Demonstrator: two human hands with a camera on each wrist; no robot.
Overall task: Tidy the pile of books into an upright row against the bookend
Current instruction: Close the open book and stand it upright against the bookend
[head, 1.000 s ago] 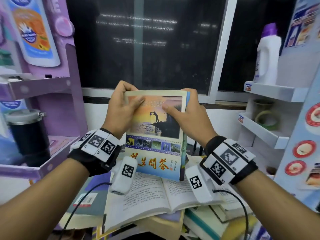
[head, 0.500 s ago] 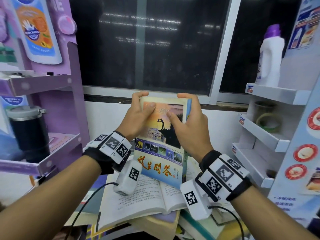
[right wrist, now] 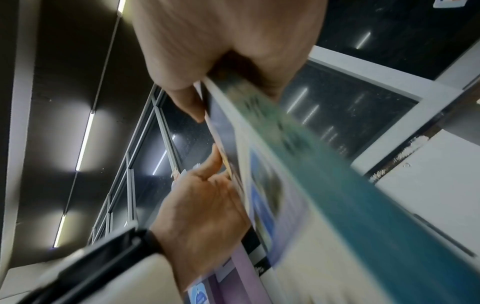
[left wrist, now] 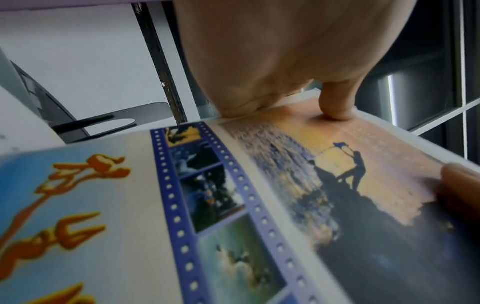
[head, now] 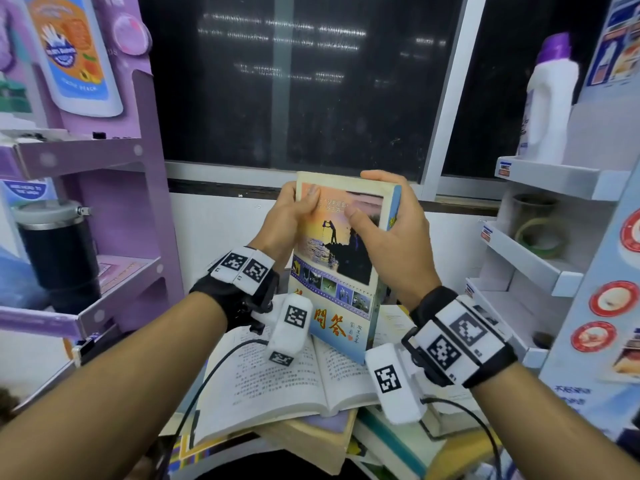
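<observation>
Above the pile of books point(head: 277, 393), both hands grip one book point(head: 341, 268): left hand point(head: 287, 220) and right hand point(head: 391, 230) clasp opposite edges.

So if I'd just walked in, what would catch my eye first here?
Probably the book with the sunset cover, held up at the centre between the left hand and the right hand, both gripping its upper edges. Just below it lies an open book atop a messy pile. Next, the white bottle with a purple cap on the upper right shelf.

Glossy paper cover on the book point(head: 337, 268) (pages matt).
</observation>
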